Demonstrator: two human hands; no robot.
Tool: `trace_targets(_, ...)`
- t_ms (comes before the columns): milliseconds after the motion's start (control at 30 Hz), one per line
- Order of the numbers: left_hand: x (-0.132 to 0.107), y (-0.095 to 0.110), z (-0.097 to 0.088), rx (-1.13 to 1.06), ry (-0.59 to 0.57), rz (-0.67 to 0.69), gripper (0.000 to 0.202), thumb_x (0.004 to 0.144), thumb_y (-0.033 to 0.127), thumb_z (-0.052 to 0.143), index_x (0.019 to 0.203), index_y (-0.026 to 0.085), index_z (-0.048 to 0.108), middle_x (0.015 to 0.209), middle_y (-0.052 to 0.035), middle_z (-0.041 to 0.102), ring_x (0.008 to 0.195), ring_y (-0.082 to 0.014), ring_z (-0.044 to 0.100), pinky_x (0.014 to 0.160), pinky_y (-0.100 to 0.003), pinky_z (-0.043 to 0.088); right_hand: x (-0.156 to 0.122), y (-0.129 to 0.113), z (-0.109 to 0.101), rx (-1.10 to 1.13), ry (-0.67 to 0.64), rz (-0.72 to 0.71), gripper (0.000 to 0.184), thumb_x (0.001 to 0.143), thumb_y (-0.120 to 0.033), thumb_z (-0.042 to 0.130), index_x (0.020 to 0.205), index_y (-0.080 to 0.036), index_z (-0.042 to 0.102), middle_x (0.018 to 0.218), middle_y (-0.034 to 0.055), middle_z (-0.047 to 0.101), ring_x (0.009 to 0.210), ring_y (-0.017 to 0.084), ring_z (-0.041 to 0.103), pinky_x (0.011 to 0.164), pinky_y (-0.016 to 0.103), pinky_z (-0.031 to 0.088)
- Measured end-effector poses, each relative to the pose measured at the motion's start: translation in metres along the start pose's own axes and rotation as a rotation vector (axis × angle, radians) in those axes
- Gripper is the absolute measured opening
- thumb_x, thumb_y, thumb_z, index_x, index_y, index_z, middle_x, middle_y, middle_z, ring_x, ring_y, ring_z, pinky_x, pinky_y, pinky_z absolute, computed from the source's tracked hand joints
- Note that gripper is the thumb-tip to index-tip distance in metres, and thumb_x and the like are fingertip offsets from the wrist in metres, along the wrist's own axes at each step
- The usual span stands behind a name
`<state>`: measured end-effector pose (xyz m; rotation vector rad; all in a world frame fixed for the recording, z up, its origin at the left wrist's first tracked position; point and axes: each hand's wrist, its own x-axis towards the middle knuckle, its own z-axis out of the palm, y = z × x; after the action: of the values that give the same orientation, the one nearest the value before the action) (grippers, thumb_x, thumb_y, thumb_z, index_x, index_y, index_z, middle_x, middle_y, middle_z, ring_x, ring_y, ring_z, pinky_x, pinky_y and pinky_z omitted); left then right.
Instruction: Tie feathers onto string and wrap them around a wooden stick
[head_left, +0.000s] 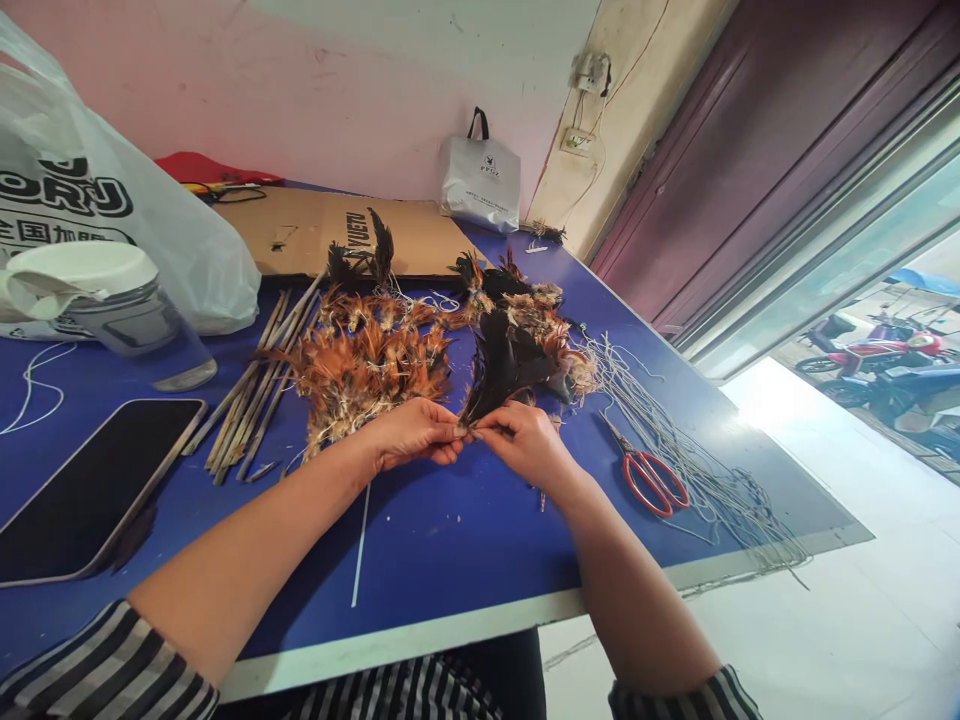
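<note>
Close together above the blue table, my left hand and my right hand pinch the base of a bunch of black feathers. Its dark tips fan upward and away from me. Both hands are closed, and their fingertips nearly meet at the quill ends. Beyond my left hand lies a spread of reddish-brown feathers, tied in small tufts with pale string. More feather tufts, brown and dark, are heaped behind the bunch. What exactly each fingertip presses on is too small to make out.
Red-handled scissors lie to the right, beside a long tangle of grey strings. Thin sticks, a phone, a clear jug and a white plastic bag occupy the left. Cardboard and a silver bag stand behind.
</note>
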<state>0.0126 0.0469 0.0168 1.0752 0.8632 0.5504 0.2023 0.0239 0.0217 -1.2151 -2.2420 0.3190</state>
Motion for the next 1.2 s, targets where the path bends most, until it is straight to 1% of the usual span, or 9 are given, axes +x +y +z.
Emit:
trace_targets(167,0.006,-0.006,-0.001,0.139,0.132,0.018,0.019,0.069,0.022,0.067,0.056,0.011,0.059,0.048,-0.0007,0.057,0.040,-0.0086,0.053,0.042,-0.019,0.042,-0.004,-0.014,-0.003,-0.179,-0.097,-0.110,0.019,0.087,-0.025,0.048,0.081,-0.016,0.064,0.078,0.0050,0.060,0.071,0.013,0.054,0.064,0.025,0.038)
trace_targets(367,0.002,-0.016,0.016,0.550,0.040,0.028,0.031,0.074,0.011,0.052,0.044,0.016,0.049,0.038,-0.0002,0.051,0.032,-0.0113,0.051,0.036,-0.020,0.038,0.000,-0.028,-0.001,-0.296,-0.128,-0.330,0.024,0.090,-0.025,0.042,0.080,-0.015,0.061,0.085,0.0084,0.061,0.083,0.018,0.051,0.077,0.031,0.036)
trace_targets(633,-0.001,-0.017,0.023,0.640,0.031,0.209,0.027,0.082,0.029,0.046,0.058,0.018,0.050,0.045,0.0020,0.050,0.038,-0.0115,0.051,0.040,-0.020,0.036,0.003,-0.010,-0.003,-0.004,-0.082,0.053,0.013,0.084,-0.021,0.050,0.077,-0.018,0.060,0.074,0.0018,0.064,0.068,0.013,0.054,0.063,0.024,0.036)
trace_targets(733,-0.002,-0.015,0.023,0.795,0.089,0.377,0.023,0.081,0.020,0.046,0.059,0.018,0.052,0.050,0.0002,0.051,0.043,-0.0110,0.050,0.046,-0.021,0.035,0.005,0.000,-0.007,0.098,-0.082,0.151,0.013,0.081,-0.023,0.053,0.074,-0.017,0.063,0.069,0.0012,0.063,0.064,0.012,0.053,0.060,0.023,0.036)
trace_targets(833,-0.003,-0.012,0.021,0.930,0.100,0.586,0.020,0.075,0.009,0.050,0.056,0.016,0.056,0.056,-0.0020,0.052,0.053,-0.0113,0.049,0.054,-0.021,0.035,0.006,0.011,-0.014,0.258,-0.209,0.223,0.015,0.078,-0.025,0.055,0.072,-0.015,0.064,0.066,0.0003,0.062,0.061,0.011,0.051,0.057,0.022,0.037)
trace_targets(900,-0.004,-0.009,0.021,0.854,0.027,0.555,0.017,0.075,0.011,0.051,0.060,0.016,0.060,0.059,-0.0018,0.051,0.053,-0.0104,0.049,0.052,-0.020,0.035,0.006,0.018,-0.021,0.431,-0.346,0.249,0.016,0.076,-0.028,0.058,0.070,-0.014,0.064,0.063,-0.0006,0.059,0.057,0.010,0.050,0.055,0.022,0.037)
trace_targets(1000,-0.007,-0.003,0.022,0.476,-0.076,0.344,0.017,0.079,0.026,0.054,0.071,0.014,0.063,0.058,-0.0001,0.052,0.044,-0.0079,0.047,0.044,-0.019,0.035,0.004,0.026,-0.028,0.731,-0.423,0.284,0.021,0.074,-0.036,0.061,0.071,-0.015,0.063,0.060,-0.0009,0.057,0.053,0.009,0.048,0.053,0.022,0.037)
trace_targets(1100,-0.007,0.004,0.021,-0.006,-0.007,0.275,0.021,0.076,0.033,0.061,0.077,0.012,0.063,0.058,0.0020,0.051,0.043,-0.0044,0.044,0.040,-0.016,0.034,0.003,0.025,-0.025,0.848,-0.344,0.285,0.023,0.075,-0.039,0.060,0.071,-0.016,0.059,0.061,-0.0008,0.057,0.051,0.008,0.046,0.051,0.022,0.036)
trace_targets(1200,-0.005,0.009,0.017,-0.323,0.117,0.258,0.017,0.071,0.025,0.069,0.079,0.010,0.063,0.061,0.0026,0.051,0.045,-0.0008,0.041,0.039,-0.011,0.033,0.006,0.016,-0.012,0.885,-0.225,0.278,0.023,0.073,-0.037,0.063,0.071,-0.015,0.057,0.062,-0.0011,0.057,0.050,0.006,0.044,0.049,0.020,0.034)
